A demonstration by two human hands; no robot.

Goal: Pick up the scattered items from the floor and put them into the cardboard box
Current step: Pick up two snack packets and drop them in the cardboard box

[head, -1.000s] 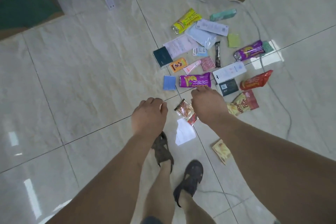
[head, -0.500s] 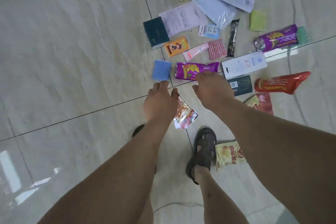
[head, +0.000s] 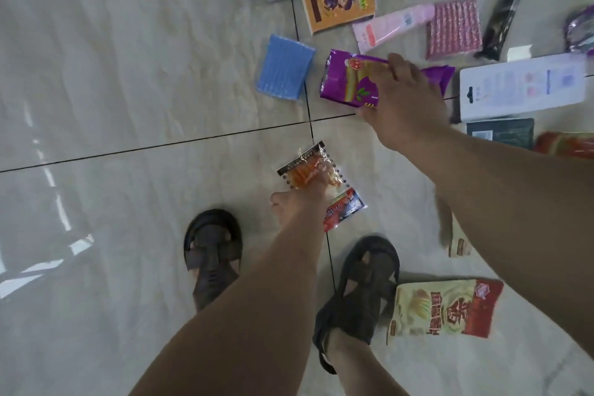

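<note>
Tiled floor (head: 128, 90) — purple packet (head: 350, 80) in right hand (head: 408, 106)

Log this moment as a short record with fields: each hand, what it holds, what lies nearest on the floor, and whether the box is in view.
left hand: left hand grips the clear snack packet
right hand: right hand grips the purple snack bag
beside the purple bag: blue sponge on the floor, apart from the bag
near the right foot: yellow-red snack bag lying flat
cardboard box: not in view
</note>
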